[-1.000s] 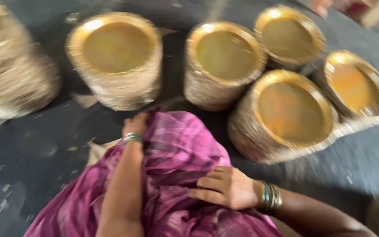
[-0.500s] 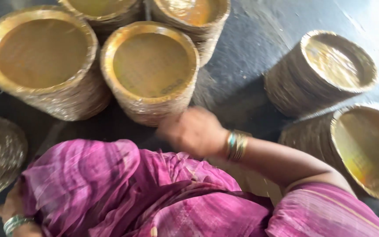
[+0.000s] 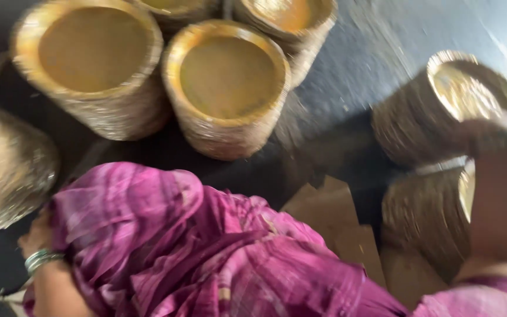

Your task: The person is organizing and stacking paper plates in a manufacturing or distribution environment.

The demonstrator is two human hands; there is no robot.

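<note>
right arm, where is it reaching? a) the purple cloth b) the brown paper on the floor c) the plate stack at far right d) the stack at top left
c: the right arm stretches up to the far-right plate stack, its blurred hand at the stack's rim, away from the purple cloth; the motion blur hides whether the hand grips anything.

Left hand (image 3: 35, 236) at eight o'clock grips crumpled magenta cloth (image 3: 195, 246); blurred right hand (image 3: 488, 132) at three o'clock touches a stack of golden round paper plates (image 3: 418, 123).
</note>
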